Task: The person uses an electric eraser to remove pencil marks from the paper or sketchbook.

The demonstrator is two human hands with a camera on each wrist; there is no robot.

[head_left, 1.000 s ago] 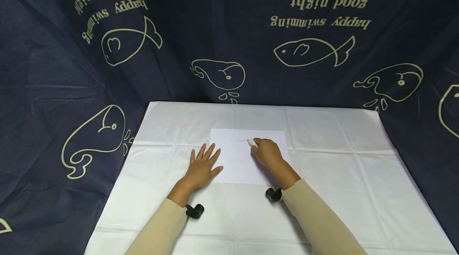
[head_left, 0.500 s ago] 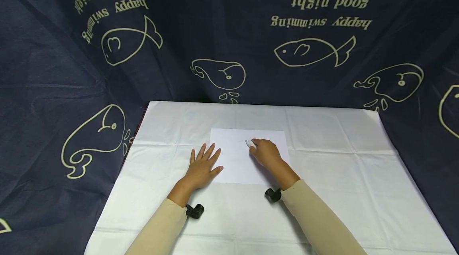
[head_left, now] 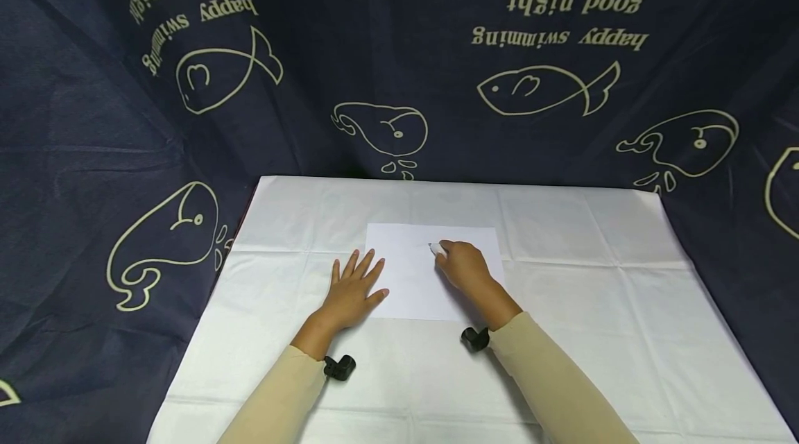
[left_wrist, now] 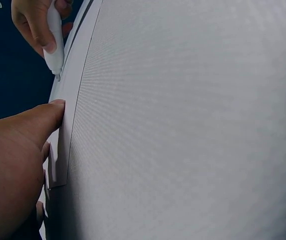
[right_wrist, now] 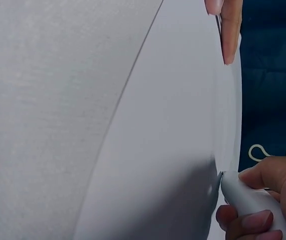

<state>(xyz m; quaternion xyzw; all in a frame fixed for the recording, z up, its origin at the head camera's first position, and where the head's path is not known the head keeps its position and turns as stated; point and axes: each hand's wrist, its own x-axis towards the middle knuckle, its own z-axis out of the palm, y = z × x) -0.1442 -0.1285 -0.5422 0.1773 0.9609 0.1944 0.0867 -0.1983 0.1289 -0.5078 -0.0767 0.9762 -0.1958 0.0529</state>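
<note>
A sheet of white paper [head_left: 408,284] lies on the white-covered table. My left hand [head_left: 351,297] rests palm down with fingers spread, its thumb and fingertips over the paper's left edge. My right hand [head_left: 465,267] holds a thick white marker [head_left: 438,249] over the upper right half of the sheet. In the left wrist view the marker [left_wrist: 55,42] slants down with its narrow grey tip close to the paper. Thumb and fingers wrap its barrel [right_wrist: 255,202] in the right wrist view. A very faint line shows beside the tip in the head view.
The white cloth [head_left: 593,333] has fold creases and covers the table to its far edge. Behind it hangs a dark blue curtain [head_left: 449,146] printed with fish and whales. Small black cameras [head_left: 339,368] sit at both wrists.
The right hand and marker have shifted slightly left, then a touch back to the right and up the sheet. The left hand has stayed where it was.
</note>
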